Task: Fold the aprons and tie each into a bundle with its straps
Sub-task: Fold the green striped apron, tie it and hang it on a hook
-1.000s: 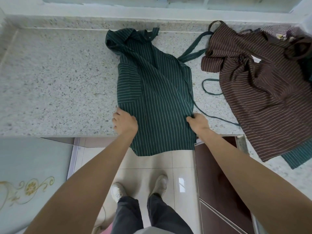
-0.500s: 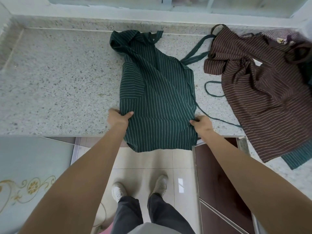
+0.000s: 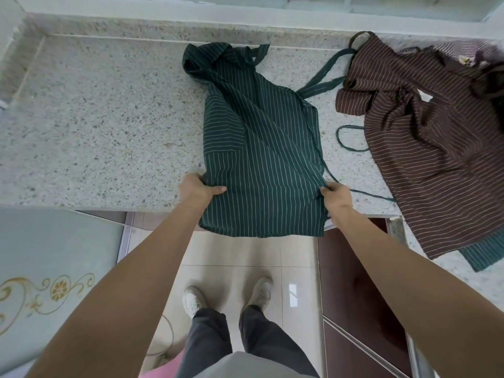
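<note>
A dark green striped apron point(image 3: 261, 143) lies lengthwise on the speckled stone counter point(image 3: 103, 118), folded narrow, its lower end hanging over the front edge. My left hand point(image 3: 197, 188) pinches its left edge near the counter's front, thumb on top of the cloth. My right hand point(image 3: 334, 193) grips the right edge at the same height. A wide green strap point(image 3: 324, 75) runs off to the upper right, and a thin green cord point(image 3: 351, 140) loops on the counter beside it.
A brown striped apron point(image 3: 425, 137) lies crumpled on the counter to the right, over another green cloth point(image 3: 488, 255). A raised stone ledge point(image 3: 163, 25) runs along the back. Below the counter are a pale decorated cabinet door point(image 3: 54, 268), dark cabinet fronts point(image 3: 354, 282) and tiled floor.
Both hands shifted their hold on the apron's side edges; my left thumb now lies over the cloth. The hanging lower end has been drawn a little further up toward the counter.
</note>
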### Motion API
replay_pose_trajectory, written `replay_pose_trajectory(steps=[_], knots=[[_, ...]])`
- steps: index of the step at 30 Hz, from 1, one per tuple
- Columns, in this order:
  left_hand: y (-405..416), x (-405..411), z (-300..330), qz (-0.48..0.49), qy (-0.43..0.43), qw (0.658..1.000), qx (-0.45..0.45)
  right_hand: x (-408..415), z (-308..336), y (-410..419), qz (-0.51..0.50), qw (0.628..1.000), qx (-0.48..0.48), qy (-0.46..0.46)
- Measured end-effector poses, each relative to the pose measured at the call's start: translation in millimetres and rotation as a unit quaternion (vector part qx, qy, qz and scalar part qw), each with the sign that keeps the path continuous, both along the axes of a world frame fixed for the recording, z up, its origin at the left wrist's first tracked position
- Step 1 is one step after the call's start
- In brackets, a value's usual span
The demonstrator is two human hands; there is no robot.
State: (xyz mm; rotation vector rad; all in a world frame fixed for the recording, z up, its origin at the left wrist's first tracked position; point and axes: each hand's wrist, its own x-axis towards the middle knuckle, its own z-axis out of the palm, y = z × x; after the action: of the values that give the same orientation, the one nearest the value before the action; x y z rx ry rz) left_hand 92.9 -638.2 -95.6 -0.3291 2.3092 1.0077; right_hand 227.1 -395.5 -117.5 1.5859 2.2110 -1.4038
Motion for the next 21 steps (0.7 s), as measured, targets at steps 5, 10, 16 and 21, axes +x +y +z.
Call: replay_pose_trajectory(steps=[5, 10, 16, 21], knots=[[1, 7, -1, 0.012, -0.035, 0.996, 0.080, 0, 2, -1, -0.008, 1.000, 0.000, -0.002], [-1, 13, -3, 0.041, 0.048, 0.998, 0.010, 6, -8, 2, 0.015, 1.000, -0.023, -0.008], [3, 9, -3, 0.082, 0.067, 0.994, -0.022, 9, 2, 1, 0.039, 0.998, 0.053, -0.009], [0, 15, -11, 0.065, 0.043, 0.997, -0.018, 14, 2, -2, 0.137, 0.979, 0.131, -0.081]])
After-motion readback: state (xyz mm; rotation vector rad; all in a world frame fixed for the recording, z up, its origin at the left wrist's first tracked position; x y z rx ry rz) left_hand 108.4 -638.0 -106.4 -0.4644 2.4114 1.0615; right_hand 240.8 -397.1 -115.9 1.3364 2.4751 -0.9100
